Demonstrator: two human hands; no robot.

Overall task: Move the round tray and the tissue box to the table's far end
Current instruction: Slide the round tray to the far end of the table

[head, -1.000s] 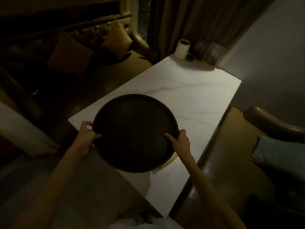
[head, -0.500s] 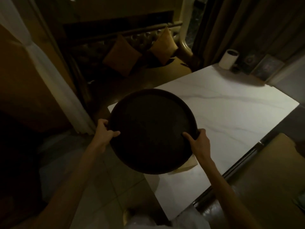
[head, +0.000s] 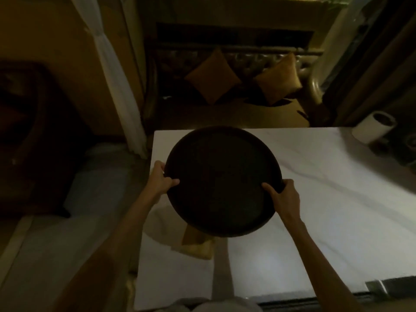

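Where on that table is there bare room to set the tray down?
Bare marble spreads right of the tray, across to the white roll in the far right corner of the table. Under the tray's near edge lies a yellowish box, so it is crowded there.

This looks like a dim living or sitting room in a home, or perhaps a hotel suite. A tufted sofa [head: 236, 64] with a carved wooden frame stands beyond the white marble-patterned desk [head: 326, 199], and two square orange-brown cushions [head: 212, 78] [head: 279, 78] lean against its back. A pale sheer curtain [head: 112, 75] hangs at the left, and heavier dark drapes [head: 371, 59] hang at the right. A white roll of paper [head: 373, 127] lies on the far right corner of the desk. The low warm light and soft furnishings suit a lounge rather than a workplace.
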